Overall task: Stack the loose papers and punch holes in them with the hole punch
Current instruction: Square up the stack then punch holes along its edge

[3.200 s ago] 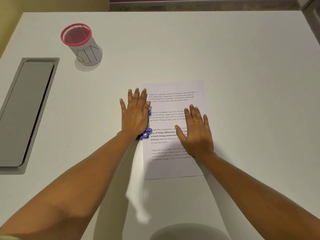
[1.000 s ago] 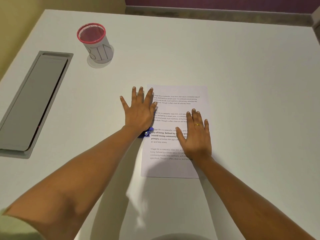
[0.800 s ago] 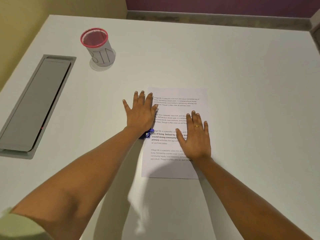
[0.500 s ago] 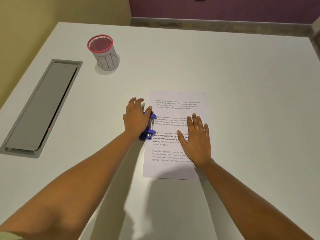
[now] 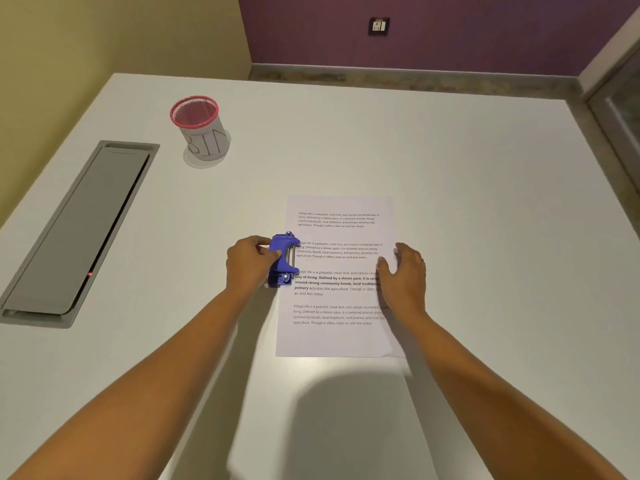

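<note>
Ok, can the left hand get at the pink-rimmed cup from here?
Probably, once freed: the left hand grips the hole punch at the left edge of the papers and would have to let go. Nothing stands between it and the cup, further back and left.

Two arms, bare all the way from the lower edge of view to the fingertips. Left forearm (image 5: 166,368) broad and rounded near the bottom corner, narrowing evenly toward a slim wrist. Right forearm (image 5: 485,375) of like build, smooth, with the same steady taper. Left hand (image 5: 247,268) compact, knuckles showing as a low ridge, thumb short and blunt at the tip. Right hand (image 5: 403,275) slightly larger in view, back smooth, fingers slender, with a faint pale speck (image 5: 421,260) on one finger, too blurred to call a ring or anything else. Nails too small to make out on either hand.
</note>
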